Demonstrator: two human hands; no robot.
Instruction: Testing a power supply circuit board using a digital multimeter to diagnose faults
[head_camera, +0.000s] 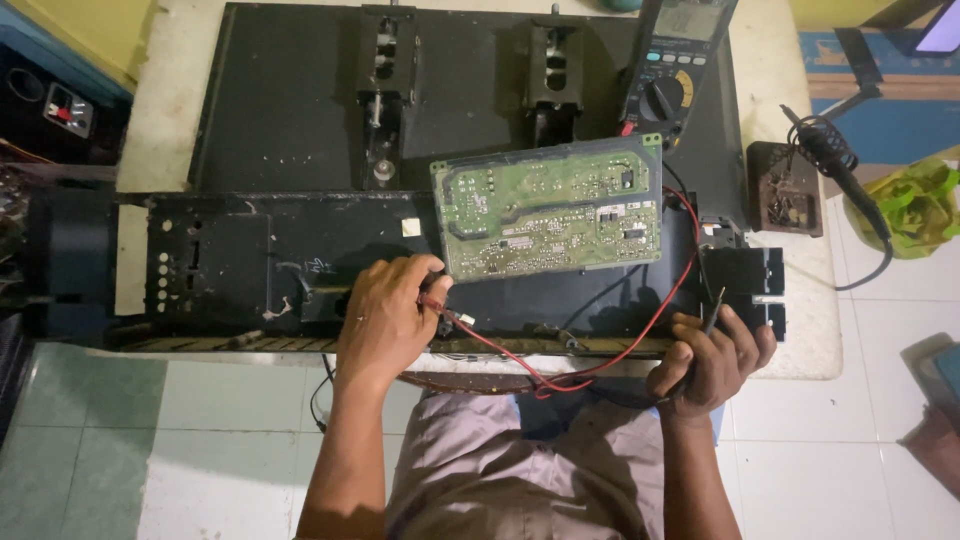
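Green circuit board lay on the black chassis. Just below its left corner the left hand pinched the red probe. Below its right corner, at the table edge, the right hand was closed around the black probe.

Both forearms are extended forward from the bottom of view, bare, elbows out of frame. Left hand is held palm-down, knuckles up, fingers curled and pinched shut at the tips. Right hand is set lower and nearer the body, fingers bent closed in a loose fist, thumb tucked in. Hands are kept well apart.
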